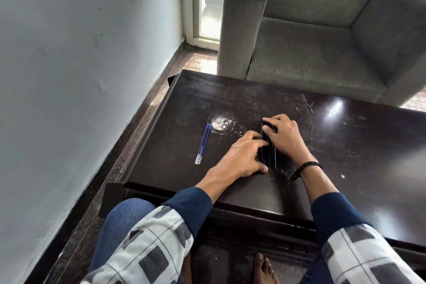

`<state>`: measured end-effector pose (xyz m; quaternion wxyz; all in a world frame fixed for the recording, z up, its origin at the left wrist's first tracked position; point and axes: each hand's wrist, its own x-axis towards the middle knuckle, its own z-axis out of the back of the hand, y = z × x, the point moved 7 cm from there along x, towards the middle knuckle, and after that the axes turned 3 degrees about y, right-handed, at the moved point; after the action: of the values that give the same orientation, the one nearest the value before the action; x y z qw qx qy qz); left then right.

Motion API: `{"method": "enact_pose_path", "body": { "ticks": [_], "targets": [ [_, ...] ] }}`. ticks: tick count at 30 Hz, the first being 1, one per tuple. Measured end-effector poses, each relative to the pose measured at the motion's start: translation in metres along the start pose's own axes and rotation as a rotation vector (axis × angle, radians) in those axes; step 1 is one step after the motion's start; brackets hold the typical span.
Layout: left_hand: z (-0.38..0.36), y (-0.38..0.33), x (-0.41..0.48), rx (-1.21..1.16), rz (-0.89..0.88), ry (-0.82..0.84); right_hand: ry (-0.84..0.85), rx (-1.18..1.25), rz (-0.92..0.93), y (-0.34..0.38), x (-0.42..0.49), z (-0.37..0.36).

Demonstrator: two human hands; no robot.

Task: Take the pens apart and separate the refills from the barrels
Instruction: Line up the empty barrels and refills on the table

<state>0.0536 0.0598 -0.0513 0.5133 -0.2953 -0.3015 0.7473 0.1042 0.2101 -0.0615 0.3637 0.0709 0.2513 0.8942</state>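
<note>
Our left hand [244, 155] and right hand [284, 136] clasp a bundle of black pens [267, 152] from either side on the desk [345, 145] | two blue refills [203, 144] lie together, apart to our left.

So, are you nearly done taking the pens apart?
Partly. Two blue refills already lie out on the table. The left hand and right hand both hold a bundle of black pens between them. Whether those still have refills inside cannot be seen, so they look like what is left.
</note>
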Motion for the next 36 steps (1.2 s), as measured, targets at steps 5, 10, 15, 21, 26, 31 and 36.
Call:
{"method": "enact_pose_path", "body": {
  "ticks": [5, 10, 15, 21, 26, 31, 36],
  "targets": [
    [-0.003, 0.0, 0.001, 0.036, -0.01, 0.004, 0.023, -0.023, 0.02, 0.006, -0.002, 0.0],
    [-0.006, 0.0, 0.002, 0.068, -0.023, -0.016, 0.017, -0.019, 0.015, 0.009, -0.003, 0.0],
    [-0.008, -0.005, 0.0, 0.144, -0.045, -0.055, 0.0, -0.019, 0.011, 0.01, -0.005, 0.003],
    [-0.006, -0.007, -0.003, 0.159, -0.049, -0.042, -0.017, -0.051, 0.003, 0.016, -0.014, 0.006],
    [-0.005, -0.01, -0.005, 0.178, -0.057, -0.035, -0.009, -0.077, 0.006, 0.018, -0.017, 0.007],
    [-0.004, -0.012, -0.006, 0.182, -0.066, -0.034, 0.025, -0.091, 0.021, 0.019, -0.016, 0.007],
    [-0.005, -0.013, -0.008, 0.184, -0.079, -0.029, 0.036, -0.102, 0.008, 0.018, -0.016, 0.008]
  ]
}}
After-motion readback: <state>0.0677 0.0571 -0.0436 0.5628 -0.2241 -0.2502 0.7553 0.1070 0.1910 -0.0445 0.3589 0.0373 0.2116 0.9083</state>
